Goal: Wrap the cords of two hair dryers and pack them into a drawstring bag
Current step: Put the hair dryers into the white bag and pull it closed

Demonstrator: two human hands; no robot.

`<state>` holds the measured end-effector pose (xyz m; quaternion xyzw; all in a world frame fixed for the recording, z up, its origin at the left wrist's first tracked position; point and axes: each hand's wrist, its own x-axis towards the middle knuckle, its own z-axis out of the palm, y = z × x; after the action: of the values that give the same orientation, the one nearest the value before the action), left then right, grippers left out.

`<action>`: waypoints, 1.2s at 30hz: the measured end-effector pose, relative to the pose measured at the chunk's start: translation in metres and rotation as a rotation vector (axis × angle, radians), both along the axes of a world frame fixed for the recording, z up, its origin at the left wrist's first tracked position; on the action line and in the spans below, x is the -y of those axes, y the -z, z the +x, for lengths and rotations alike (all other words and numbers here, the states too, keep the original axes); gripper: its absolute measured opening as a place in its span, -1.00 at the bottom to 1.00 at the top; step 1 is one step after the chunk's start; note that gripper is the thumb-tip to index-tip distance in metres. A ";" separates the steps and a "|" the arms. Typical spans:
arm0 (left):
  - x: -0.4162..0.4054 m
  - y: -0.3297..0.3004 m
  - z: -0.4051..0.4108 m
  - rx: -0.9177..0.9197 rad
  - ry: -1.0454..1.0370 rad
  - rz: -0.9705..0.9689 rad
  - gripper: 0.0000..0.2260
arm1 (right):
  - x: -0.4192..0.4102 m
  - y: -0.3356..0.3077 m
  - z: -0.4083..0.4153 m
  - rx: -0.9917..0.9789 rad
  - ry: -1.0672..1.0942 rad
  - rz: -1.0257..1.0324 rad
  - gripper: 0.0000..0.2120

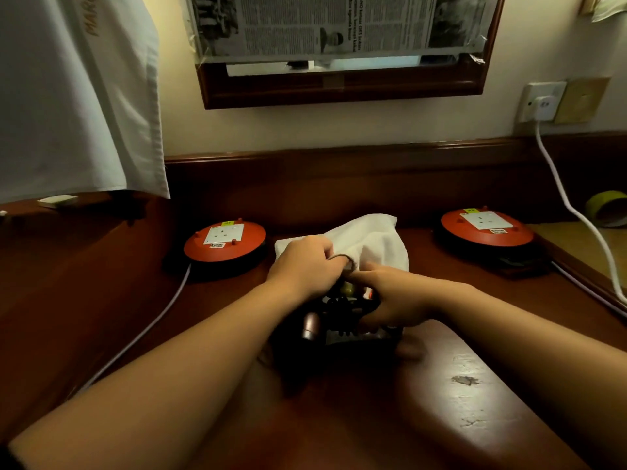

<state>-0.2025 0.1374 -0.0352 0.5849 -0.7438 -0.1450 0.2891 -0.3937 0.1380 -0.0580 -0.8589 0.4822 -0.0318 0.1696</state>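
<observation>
Head view: a white drawstring bag (369, 242) lies mid-desk (441, 385), its near edge pinched by the left hand (305, 266). The right hand (397, 300) clasps dark hair dryers (325, 320) with coiled cord, just before the bag. Red cable reels (224, 239) (486, 227) flank them; forearms hide the dryers' sides.

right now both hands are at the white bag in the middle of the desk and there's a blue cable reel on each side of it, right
Not quite: the cable reels are red-orange, not blue. The head view shows the left reel and the right reel flanking the white bag, with the left hand and right hand at it mid-desk.
</observation>
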 end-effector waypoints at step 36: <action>-0.029 0.040 0.022 0.161 0.232 -0.146 -0.80 | -0.024 0.027 -0.139 0.718 0.330 0.529 -0.86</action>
<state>-0.1809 0.1666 -0.0756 0.4821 -0.8358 -0.0759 0.2516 -0.5325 0.1624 -0.0847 -0.6330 0.5146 -0.2292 0.5310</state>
